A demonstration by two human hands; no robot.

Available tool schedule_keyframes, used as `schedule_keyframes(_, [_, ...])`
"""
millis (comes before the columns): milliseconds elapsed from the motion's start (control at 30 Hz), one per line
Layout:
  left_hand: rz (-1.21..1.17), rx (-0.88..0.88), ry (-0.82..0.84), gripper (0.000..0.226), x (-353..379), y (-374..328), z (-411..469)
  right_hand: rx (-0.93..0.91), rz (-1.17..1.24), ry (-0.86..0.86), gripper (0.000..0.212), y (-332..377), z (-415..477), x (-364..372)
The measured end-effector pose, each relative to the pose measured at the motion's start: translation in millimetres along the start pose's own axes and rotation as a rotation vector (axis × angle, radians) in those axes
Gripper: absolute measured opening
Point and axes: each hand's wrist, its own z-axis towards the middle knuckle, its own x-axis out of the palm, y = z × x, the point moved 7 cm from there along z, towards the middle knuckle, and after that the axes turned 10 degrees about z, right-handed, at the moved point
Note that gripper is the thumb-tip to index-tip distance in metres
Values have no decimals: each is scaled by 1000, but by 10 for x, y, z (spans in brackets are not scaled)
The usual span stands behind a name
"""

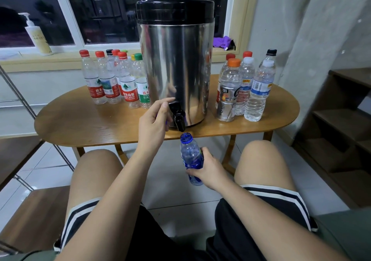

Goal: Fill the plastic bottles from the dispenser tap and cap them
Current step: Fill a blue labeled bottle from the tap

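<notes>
Head view — left hand pinches the tap; right hand grips the blue bottle beneath it.

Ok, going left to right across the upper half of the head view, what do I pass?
The white plastic pump bottle on the sill → clear plastic bottles with mostly red caps → steel dispenser with black lid → clear plastic bottles with mixed caps → dark wooden shelves.

Dispenser of polished steel, mirror-glossy, lid and tap of glossy black plastic, blue bottle of smooth translucent plastic, bottles of clear plastic, table of smooth satin wood, cloth soft and matt, floor of glossy tile, shelf of dark matt wood.
</notes>
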Motion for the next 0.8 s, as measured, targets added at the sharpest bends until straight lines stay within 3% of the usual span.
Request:
schedule_keyframes(433, [-113, -94, 8, 27, 55, -3, -48, 44, 82, -43, 71, 20, -13, 151])
schedule_keyframes(800, [21, -35, -38, 17, 12, -73, -112, 77, 184, -86, 67, -71, -11, 296])
